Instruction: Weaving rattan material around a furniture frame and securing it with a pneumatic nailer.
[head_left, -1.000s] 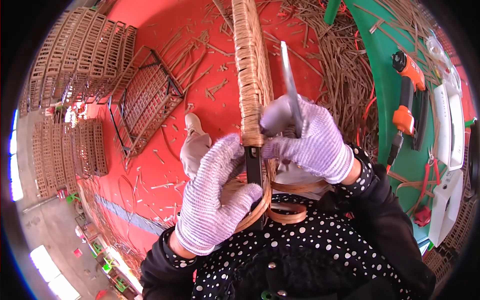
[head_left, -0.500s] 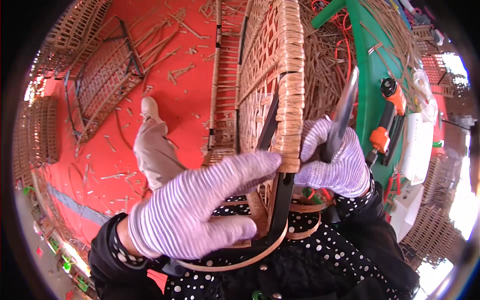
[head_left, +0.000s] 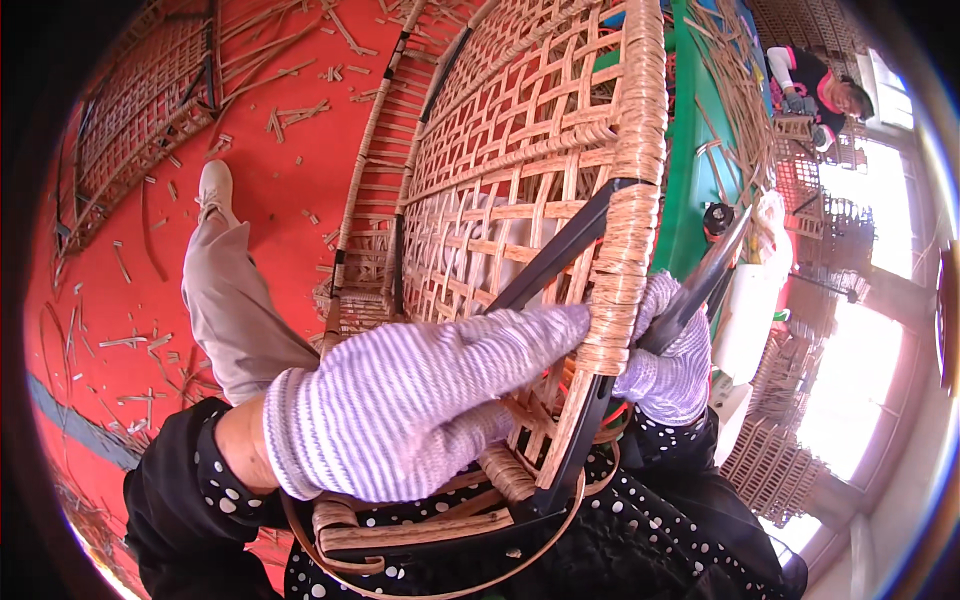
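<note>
A tan woven-rattan chair frame with black metal bars is held upright over the lap. Its wrapped rim is gripped by the left hand, striped knit-gloved fingers curled around it. A grey metal blade is clasped by the right hand, fingers pressed together.

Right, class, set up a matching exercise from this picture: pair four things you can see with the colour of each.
Things:
1. floor
2. glove on the left hand
3. woven rattan panel
4. frame bar

Colours:
A. tan
B. black
C. red
D. white with lilac stripes

Pairs: 1-C, 2-D, 3-A, 4-B
</note>
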